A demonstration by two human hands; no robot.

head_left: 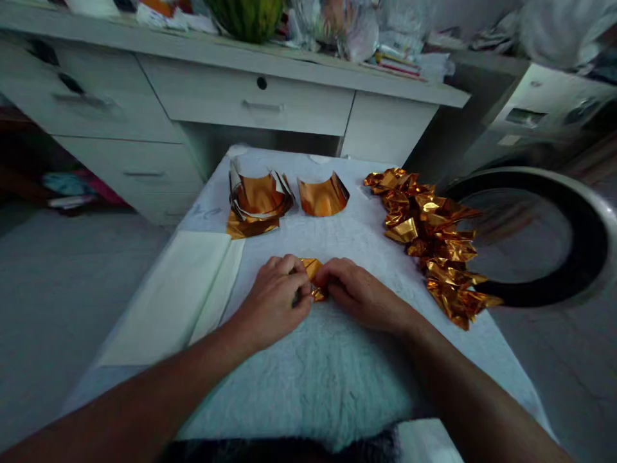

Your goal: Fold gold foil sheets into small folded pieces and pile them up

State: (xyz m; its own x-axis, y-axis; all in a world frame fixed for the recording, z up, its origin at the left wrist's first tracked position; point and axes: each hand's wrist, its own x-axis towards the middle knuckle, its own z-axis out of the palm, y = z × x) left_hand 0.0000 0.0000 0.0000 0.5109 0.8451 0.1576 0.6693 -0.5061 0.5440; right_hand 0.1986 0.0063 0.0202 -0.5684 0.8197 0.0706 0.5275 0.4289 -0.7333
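Observation:
Both my hands meet at the middle of the cloth-covered table (pixel 308 373), gripping a small piece of shiny gold foil paper (pixel 312 267) between them. My left hand (pixel 284 292) is closed on its left side, fingers curled. With thumb and fingers pinched, my right hand (pixel 349 289) has the right side. The fingers hide much of the foil, and its lower part looks crumpled. Beyond my hands lie a curled stack of gold foil sheets (pixel 260 196) and one separate curved foil sheet (pixel 324 196). To the right is a row of folded, crumpled gold foil pieces (pixel 424 231).
White folded paper or cloth (pixel 166 289) lies along the table's left side. Behind stands a white drawer cabinet (pixel 260 103) with a watermelon (pixel 245 16) and plastic bags on top. An open round washing machine door (pixel 598 238) reaches close to the table's right edge.

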